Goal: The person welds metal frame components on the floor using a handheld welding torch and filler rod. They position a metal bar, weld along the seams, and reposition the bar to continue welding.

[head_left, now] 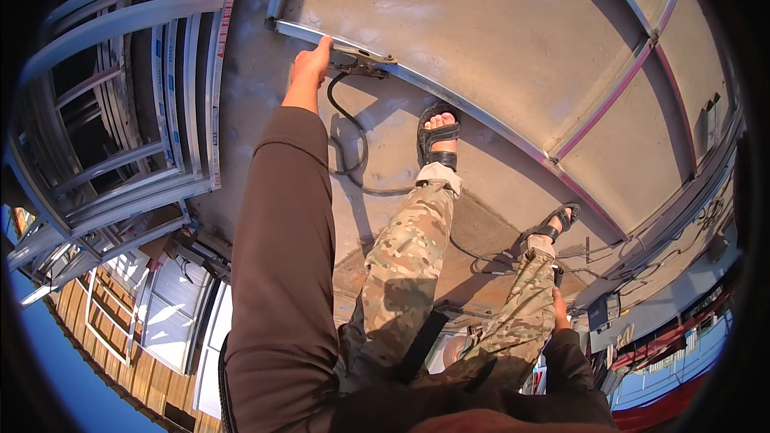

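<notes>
While a grey metal clamp (362,62) on a black cable (363,133) is set against a silver metal frame (497,127), the clamp's handle is gripped by the left hand (309,68); whether the right hand (561,309) is closed cannot be told.

- The left hand (310,66) hides one end of the clamp (365,62).
- I can't tell whether the right hand (561,310) grips anything.
- The upper edge crops the metal frame (499,128).
</notes>
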Motion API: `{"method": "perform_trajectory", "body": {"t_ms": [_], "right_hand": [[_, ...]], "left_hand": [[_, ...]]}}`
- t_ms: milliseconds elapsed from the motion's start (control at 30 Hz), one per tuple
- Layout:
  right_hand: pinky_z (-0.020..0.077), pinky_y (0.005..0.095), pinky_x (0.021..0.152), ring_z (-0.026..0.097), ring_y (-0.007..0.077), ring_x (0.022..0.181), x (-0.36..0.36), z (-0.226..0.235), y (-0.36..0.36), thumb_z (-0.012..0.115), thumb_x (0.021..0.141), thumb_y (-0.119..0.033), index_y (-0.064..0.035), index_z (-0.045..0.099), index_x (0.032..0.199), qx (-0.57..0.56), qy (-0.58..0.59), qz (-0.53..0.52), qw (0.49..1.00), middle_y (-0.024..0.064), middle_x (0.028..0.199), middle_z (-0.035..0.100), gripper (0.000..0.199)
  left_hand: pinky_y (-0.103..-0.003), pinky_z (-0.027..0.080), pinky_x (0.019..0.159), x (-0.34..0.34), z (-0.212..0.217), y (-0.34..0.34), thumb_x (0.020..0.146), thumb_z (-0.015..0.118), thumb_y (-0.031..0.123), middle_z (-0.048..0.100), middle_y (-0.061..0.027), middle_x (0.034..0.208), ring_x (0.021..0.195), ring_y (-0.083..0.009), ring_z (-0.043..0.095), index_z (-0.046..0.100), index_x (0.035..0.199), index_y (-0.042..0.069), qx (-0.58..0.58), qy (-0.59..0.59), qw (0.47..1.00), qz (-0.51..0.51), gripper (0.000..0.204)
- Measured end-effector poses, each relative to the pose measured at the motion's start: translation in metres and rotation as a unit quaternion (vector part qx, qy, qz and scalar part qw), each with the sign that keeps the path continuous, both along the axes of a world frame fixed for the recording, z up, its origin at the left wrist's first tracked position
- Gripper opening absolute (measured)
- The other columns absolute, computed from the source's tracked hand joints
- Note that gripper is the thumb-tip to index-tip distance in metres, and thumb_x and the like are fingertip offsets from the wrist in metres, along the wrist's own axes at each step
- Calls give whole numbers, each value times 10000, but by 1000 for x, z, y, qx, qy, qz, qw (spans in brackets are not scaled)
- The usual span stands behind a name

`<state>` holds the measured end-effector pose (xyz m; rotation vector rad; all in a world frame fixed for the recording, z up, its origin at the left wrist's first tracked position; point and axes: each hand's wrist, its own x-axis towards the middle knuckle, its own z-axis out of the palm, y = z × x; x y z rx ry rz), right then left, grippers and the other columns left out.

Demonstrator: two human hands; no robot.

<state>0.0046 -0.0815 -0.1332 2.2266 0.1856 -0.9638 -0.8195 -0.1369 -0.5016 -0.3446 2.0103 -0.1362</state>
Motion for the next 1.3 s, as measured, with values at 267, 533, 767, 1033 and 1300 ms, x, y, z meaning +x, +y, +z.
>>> {"method": "perform_trajectory", "body": {"t_ms": [267,533,767,1033,1300], "right_hand": [[451,435,896,632,369,1028,1,-19,-14,543,828,-565,41,686,1030,-88,2,271,959,262,1034,681,654],[466,462,874,633,444,958,-11,-50,3,571,807,-435,70,667,988,-77,30,279,957,308,948,669,545],[511,339,729,661,205,808,-18,-147,37,614,895,-281,22,692,926,197,29,64,978,82,847,685,314],[584,435,803,646,324,1061,22,-269,119,603,957,-420,42,405,1352,395,6,-292,871,220,1240,582,640],[467,596,1009,544,453,1208,65,-314,135,637,960,-324,55,318,1436,419,-5,-382,824,276,1386,458,687]], "left_hand": [[-402,502,746,22,4,-75,871,514,586,698,-168,919,838,-285,670,693,1040,-16,42,131,987,86,650],[-432,503,705,14,50,-169,755,533,825,512,-203,1197,901,-290,599,316,1388,63,-74,135,909,387,1014],[-400,502,897,68,53,-129,812,740,457,693,-153,1077,1012,-299,640,639,1152,-4,-3,451,891,-48,582],[-402,570,849,333,11,25,860,692,561,612,-154,1116,992,-272,653,531,1240,-12,114,-110,947,280,706],[-441,597,671,394,-51,67,880,688,282,625,-123,990,838,-291,657,559,1111,-7,123,163,894,399,391]]}}
